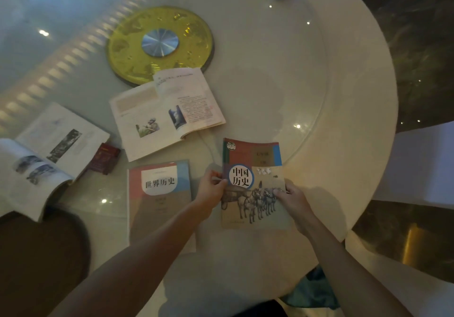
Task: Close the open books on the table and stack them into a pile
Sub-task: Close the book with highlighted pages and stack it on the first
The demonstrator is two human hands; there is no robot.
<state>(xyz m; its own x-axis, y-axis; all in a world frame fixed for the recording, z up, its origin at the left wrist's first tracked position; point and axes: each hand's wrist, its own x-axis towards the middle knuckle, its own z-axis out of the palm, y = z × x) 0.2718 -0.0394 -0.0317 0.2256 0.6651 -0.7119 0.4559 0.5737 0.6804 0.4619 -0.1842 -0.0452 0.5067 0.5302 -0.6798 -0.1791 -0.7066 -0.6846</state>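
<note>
- Clearly, both hands pinch the closed horse-cover book (253, 186): left hand (211, 190) fingers on its spine edge, right hand (292, 197) on the opposite edge, thumbs on the cover.
- Such shallow edge grips could let it slip or fan open.
- It sits near the table (344, 95) rim; a careless slide risks dropping it.
- Placed askew on the closed world-history book (159, 199), the pile may lean.
- Two open books (167, 110) (49, 154) could be forgotten.
</note>
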